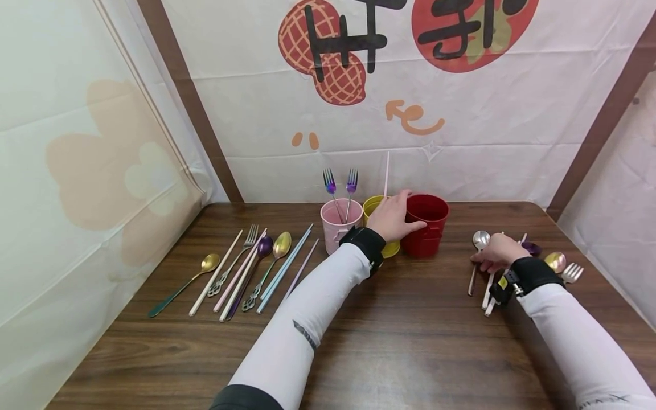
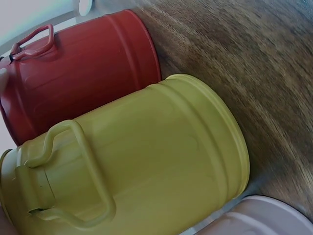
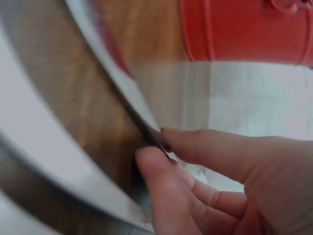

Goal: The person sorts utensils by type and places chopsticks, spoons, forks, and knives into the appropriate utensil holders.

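Note:
My left hand (image 1: 393,219) lies over the yellow bucket (image 2: 146,152), its thumb spread across the front of the red bucket (image 1: 425,228) and its fingertips right at that bucket's rim. On the right, my right hand (image 1: 499,252) pinches the handle of a silver spoon (image 1: 481,239) between thumb and fingertip, its bowl pointing away from me. Close under this hand lie white chopsticks (image 1: 487,291). Left of the yellow bucket stands a pink bucket (image 1: 330,225) holding two forks (image 1: 351,181) with rainbow-coloured heads. A pale pink chopstick (image 1: 386,173) rises behind my left hand.
Spoons, a fork (image 1: 250,236) and chopsticks (image 1: 284,267) lie in a loose row on the left of the wooden table (image 1: 389,341). Beyond my right wrist lie a purple spoon (image 1: 531,248), a gold spoon (image 1: 556,261) and a silver fork (image 1: 572,273). Printed cloth (image 1: 307,125) hangs behind.

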`<action>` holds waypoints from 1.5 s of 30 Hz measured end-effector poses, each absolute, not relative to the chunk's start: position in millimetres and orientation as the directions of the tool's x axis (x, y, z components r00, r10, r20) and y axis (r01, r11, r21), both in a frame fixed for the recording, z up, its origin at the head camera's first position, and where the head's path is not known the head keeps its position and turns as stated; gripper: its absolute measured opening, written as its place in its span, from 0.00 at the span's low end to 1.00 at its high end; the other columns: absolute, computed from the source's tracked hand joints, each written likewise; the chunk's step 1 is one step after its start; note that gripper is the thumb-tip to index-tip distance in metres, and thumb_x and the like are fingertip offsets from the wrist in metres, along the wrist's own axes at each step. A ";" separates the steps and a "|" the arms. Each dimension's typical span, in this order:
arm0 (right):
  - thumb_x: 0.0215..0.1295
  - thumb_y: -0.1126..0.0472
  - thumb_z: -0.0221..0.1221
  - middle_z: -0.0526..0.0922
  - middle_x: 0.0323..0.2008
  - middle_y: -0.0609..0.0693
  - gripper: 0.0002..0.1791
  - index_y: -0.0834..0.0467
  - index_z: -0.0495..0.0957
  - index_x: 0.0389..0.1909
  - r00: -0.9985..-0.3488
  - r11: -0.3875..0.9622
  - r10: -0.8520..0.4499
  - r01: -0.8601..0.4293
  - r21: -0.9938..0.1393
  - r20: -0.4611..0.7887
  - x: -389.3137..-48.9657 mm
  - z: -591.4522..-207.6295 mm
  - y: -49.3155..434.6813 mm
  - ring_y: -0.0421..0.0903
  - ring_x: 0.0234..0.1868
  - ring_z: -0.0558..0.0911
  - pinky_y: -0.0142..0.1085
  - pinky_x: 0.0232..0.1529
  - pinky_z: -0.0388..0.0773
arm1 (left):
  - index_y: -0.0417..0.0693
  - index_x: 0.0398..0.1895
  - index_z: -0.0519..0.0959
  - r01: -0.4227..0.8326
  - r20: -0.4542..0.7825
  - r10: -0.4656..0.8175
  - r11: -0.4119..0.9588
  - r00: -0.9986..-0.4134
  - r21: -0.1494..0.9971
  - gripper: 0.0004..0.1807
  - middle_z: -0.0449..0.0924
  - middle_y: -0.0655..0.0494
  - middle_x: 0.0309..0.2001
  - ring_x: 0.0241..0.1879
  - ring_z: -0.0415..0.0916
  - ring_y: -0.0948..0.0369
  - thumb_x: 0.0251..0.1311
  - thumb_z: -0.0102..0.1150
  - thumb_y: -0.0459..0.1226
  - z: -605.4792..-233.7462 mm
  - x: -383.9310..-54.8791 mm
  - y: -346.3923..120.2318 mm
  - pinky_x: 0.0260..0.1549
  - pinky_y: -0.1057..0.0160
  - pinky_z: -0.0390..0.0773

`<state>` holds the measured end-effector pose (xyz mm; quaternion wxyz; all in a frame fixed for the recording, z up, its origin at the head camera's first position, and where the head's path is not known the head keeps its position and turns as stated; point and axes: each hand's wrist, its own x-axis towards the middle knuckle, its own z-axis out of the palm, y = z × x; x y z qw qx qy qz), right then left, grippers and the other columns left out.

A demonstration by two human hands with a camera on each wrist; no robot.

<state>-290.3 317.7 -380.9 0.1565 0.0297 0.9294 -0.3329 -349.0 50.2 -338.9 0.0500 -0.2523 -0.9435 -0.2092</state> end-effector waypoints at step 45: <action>0.70 0.60 0.55 0.84 0.34 0.67 0.14 0.70 0.76 0.41 -0.822 0.769 0.126 -0.273 -0.578 0.556 -289.6 -259.2 283.1 0.16 0.19 0.70 0.23 0.23 0.63 | 0.50 0.68 0.61 0.523 0.237 0.467 0.771 -0.852 0.362 0.41 0.76 0.56 0.58 0.55 0.72 0.61 0.57 0.63 0.57 -339.8 -348.0 48.2 0.55 0.65 0.71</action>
